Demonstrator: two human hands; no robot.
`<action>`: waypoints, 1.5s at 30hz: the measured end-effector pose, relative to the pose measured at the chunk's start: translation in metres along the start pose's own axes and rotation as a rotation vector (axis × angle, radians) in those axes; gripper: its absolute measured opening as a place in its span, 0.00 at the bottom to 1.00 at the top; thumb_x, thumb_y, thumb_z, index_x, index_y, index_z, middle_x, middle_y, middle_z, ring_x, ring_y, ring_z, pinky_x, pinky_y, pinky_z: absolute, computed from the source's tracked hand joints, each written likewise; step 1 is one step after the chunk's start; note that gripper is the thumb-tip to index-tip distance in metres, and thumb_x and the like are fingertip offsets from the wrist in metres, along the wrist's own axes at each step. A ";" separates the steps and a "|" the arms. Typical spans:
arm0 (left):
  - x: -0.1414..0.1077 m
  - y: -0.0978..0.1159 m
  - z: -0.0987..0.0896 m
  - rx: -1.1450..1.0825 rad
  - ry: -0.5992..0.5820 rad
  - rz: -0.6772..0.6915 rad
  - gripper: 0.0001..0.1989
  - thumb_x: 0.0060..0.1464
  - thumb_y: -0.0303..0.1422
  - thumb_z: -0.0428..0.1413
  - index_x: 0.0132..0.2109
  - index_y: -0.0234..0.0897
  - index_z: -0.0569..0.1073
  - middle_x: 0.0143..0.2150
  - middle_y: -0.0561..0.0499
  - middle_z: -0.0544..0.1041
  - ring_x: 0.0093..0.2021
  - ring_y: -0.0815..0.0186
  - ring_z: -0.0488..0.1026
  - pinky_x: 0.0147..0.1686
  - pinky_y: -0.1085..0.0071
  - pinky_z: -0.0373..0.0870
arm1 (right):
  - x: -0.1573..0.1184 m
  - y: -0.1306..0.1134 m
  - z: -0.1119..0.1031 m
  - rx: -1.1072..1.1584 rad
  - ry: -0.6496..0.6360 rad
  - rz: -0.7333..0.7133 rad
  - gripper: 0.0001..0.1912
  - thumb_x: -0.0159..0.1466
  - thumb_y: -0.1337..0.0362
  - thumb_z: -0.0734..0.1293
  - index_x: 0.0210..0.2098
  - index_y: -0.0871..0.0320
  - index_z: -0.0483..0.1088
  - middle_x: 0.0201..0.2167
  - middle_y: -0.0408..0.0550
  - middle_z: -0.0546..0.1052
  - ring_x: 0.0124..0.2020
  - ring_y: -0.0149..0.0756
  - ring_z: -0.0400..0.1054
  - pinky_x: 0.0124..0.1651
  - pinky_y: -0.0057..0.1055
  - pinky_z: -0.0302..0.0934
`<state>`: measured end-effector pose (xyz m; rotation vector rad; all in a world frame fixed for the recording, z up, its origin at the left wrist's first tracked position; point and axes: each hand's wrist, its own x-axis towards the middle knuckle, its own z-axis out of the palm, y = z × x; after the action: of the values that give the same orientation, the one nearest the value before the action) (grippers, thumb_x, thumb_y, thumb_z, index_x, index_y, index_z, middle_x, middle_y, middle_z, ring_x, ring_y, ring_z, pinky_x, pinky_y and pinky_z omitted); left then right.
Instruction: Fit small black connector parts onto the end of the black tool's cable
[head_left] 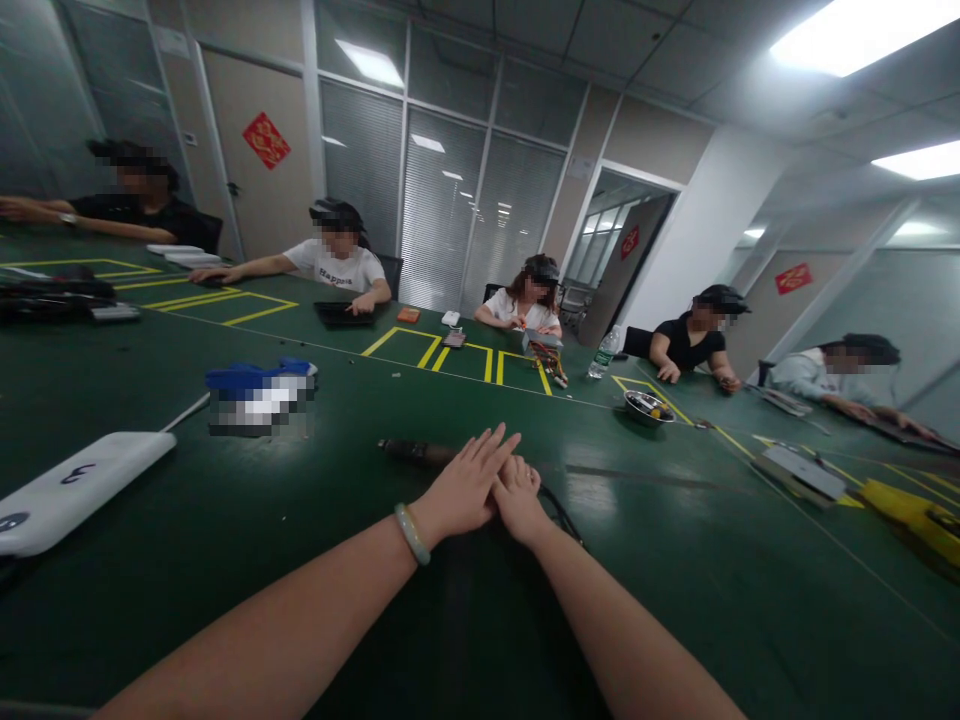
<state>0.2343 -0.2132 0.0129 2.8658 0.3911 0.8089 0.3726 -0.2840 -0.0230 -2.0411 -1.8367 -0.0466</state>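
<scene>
My left hand (pixel 466 485) lies over a dark pen-shaped tool (pixel 416 452), its fingers stretched out and pointing to the right, with a pale green bangle on the wrist. Close against it, my right hand (pixel 519 495) has its fingers curled at the tool's right end. What the right fingers hold is hidden. The tool's tip points left over the green table (pixel 337 540), and a black cable (pixel 562 515) comes out to the right of my right hand.
A white device (pixel 90 490) and a blue-and-white item (pixel 259 385) are at the left. Further back stand a metal bowl (pixel 649 408) and a bottle (pixel 604 352). A grey box (pixel 799 474) and yellow item (pixel 911 515) lie right. Several people sit across the table.
</scene>
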 end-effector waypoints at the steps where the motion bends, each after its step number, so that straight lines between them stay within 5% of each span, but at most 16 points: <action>1: 0.000 -0.005 0.002 -0.006 0.006 -0.024 0.47 0.48 0.26 0.54 0.69 0.40 0.36 0.71 0.42 0.40 0.69 0.55 0.44 0.64 0.56 0.50 | 0.000 -0.002 -0.001 0.064 0.030 0.008 0.19 0.72 0.57 0.50 0.62 0.46 0.53 0.56 0.51 0.61 0.58 0.48 0.51 0.59 0.53 0.44; 4: 0.002 -0.019 0.007 -0.020 -0.023 -0.030 0.44 0.52 0.27 0.55 0.69 0.40 0.38 0.69 0.41 0.52 0.64 0.58 0.58 0.59 0.60 0.57 | -0.009 -0.007 -0.013 0.161 0.127 0.049 0.28 0.70 0.52 0.55 0.66 0.48 0.43 0.61 0.52 0.55 0.62 0.48 0.47 0.63 0.52 0.41; 7: 0.003 -0.027 0.013 -0.004 -0.054 -0.008 0.33 0.58 0.34 0.54 0.66 0.42 0.51 0.62 0.44 0.66 0.58 0.59 0.66 0.56 0.60 0.60 | -0.036 -0.014 -0.034 0.107 0.114 0.064 0.34 0.64 0.52 0.63 0.66 0.49 0.48 0.62 0.53 0.54 0.62 0.53 0.48 0.62 0.52 0.46; 10: 0.003 -0.030 0.016 0.015 -0.029 -0.011 0.25 0.60 0.40 0.52 0.62 0.43 0.60 0.59 0.46 0.68 0.57 0.59 0.66 0.56 0.60 0.59 | -0.087 -0.011 -0.050 0.003 0.102 0.140 0.34 0.62 0.53 0.65 0.65 0.46 0.51 0.61 0.51 0.55 0.60 0.56 0.53 0.58 0.53 0.53; 15: 0.004 -0.028 0.014 0.003 -0.027 -0.033 0.25 0.59 0.44 0.53 0.61 0.43 0.62 0.56 0.47 0.70 0.55 0.58 0.66 0.55 0.60 0.59 | -0.193 0.032 -0.047 -0.217 0.255 0.380 0.30 0.64 0.47 0.57 0.65 0.38 0.52 0.50 0.54 0.65 0.47 0.57 0.65 0.44 0.55 0.64; 19: 0.006 -0.025 0.013 0.020 -0.065 -0.067 0.23 0.58 0.44 0.54 0.59 0.44 0.64 0.52 0.48 0.72 0.52 0.58 0.67 0.52 0.60 0.60 | -0.228 0.064 -0.064 -0.097 0.140 0.441 0.24 0.68 0.46 0.52 0.62 0.38 0.57 0.38 0.49 0.69 0.34 0.45 0.70 0.34 0.39 0.67; 22: 0.005 -0.023 0.009 0.037 -0.108 -0.068 0.23 0.57 0.43 0.56 0.57 0.44 0.65 0.51 0.48 0.72 0.52 0.59 0.68 0.51 0.61 0.60 | -0.213 0.085 -0.102 -0.185 0.165 0.473 0.24 0.67 0.43 0.53 0.60 0.40 0.61 0.42 0.48 0.71 0.36 0.44 0.70 0.35 0.38 0.64; 27: 0.001 -0.021 -0.004 0.002 -0.184 -0.013 0.22 0.55 0.42 0.58 0.56 0.44 0.67 0.51 0.49 0.73 0.51 0.59 0.69 0.49 0.64 0.61 | -0.139 0.138 -0.149 -0.292 0.189 0.588 0.30 0.67 0.40 0.50 0.55 0.48 0.68 0.44 0.52 0.74 0.42 0.49 0.69 0.40 0.39 0.61; 30: 0.000 -0.023 -0.012 -0.004 -0.221 -0.014 0.21 0.53 0.42 0.60 0.53 0.44 0.68 0.49 0.49 0.74 0.49 0.59 0.70 0.48 0.65 0.63 | -0.090 0.158 -0.135 -0.247 0.136 0.826 0.33 0.68 0.41 0.47 0.49 0.54 0.72 0.39 0.57 0.75 0.42 0.52 0.69 0.40 0.41 0.61; 33: -0.001 -0.029 -0.019 0.003 -0.249 -0.031 0.21 0.51 0.42 0.61 0.52 0.45 0.69 0.47 0.50 0.75 0.47 0.59 0.71 0.46 0.64 0.63 | -0.055 0.160 -0.102 -0.160 0.122 0.842 0.32 0.68 0.43 0.48 0.46 0.57 0.73 0.39 0.61 0.75 0.40 0.52 0.69 0.40 0.42 0.61; 38: -0.005 -0.028 -0.022 0.073 -0.259 -0.056 0.20 0.52 0.42 0.60 0.50 0.42 0.69 0.46 0.48 0.74 0.45 0.58 0.71 0.45 0.63 0.64 | -0.026 0.144 -0.064 -0.089 0.157 0.647 0.23 0.69 0.50 0.54 0.48 0.57 0.71 0.44 0.57 0.73 0.43 0.45 0.68 0.45 0.37 0.59; 45: 0.000 -0.011 -0.013 0.038 -0.180 -0.057 0.15 0.58 0.42 0.53 0.48 0.40 0.70 0.44 0.48 0.74 0.42 0.61 0.72 0.41 0.66 0.67 | -0.028 0.103 -0.064 0.114 0.020 0.166 0.23 0.71 0.51 0.52 0.34 0.56 0.72 0.34 0.47 0.73 0.37 0.39 0.66 0.40 0.30 0.56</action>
<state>0.2250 -0.2016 0.0219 2.9158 0.4676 0.5338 0.4825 -0.3362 0.0009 -2.0972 -1.6134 0.0810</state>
